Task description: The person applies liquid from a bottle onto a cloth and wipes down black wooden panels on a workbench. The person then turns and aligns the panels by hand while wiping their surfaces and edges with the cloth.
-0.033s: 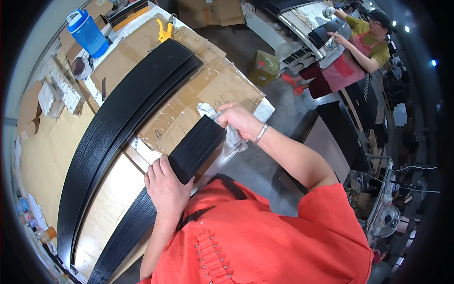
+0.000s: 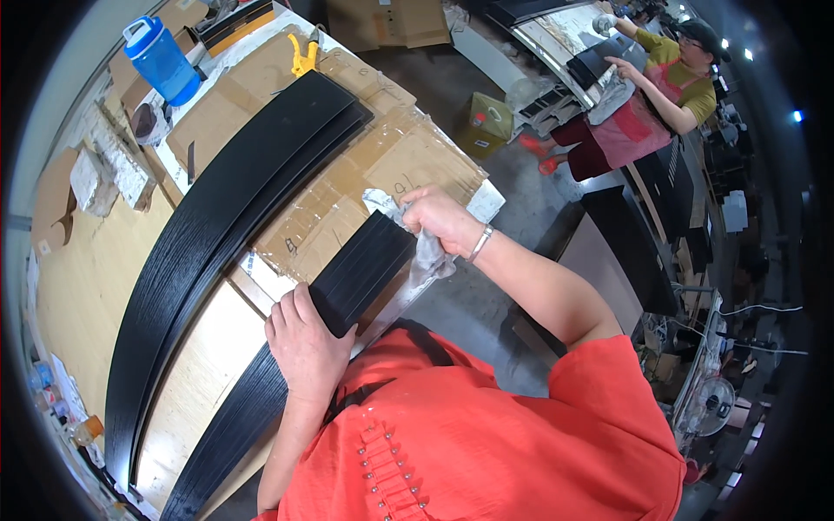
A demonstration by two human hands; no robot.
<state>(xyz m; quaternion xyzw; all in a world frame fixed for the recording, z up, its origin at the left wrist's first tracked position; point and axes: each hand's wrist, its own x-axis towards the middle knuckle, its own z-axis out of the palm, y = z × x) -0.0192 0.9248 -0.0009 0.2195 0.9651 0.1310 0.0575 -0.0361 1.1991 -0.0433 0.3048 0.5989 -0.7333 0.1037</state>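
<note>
A long black board point(image 2: 360, 269) with a grooved, wood-like grain lies along the near edge of the table and runs toward the lower left. Across its width rests my left hand point(image 2: 304, 339), fingers at the far edge and thumb on the near side, holding it. My right hand point(image 2: 439, 221) is closed round a crumpled whitish cloth point(image 2: 427, 260) at the board's far end. Part of the cloth hangs down past the table edge. The fist hides where cloth and board meet.
More long black boards point(image 2: 200, 208) lie stacked on the table, left of my hands. Flattened cardboard point(image 2: 334, 221) covers the tabletop. Farther back are a yellow-handled tool point(image 2: 303, 56) and a blue water jug point(image 2: 162, 65). A co-worker point(image 2: 643, 113) handles a dark panel at another table, upper right.
</note>
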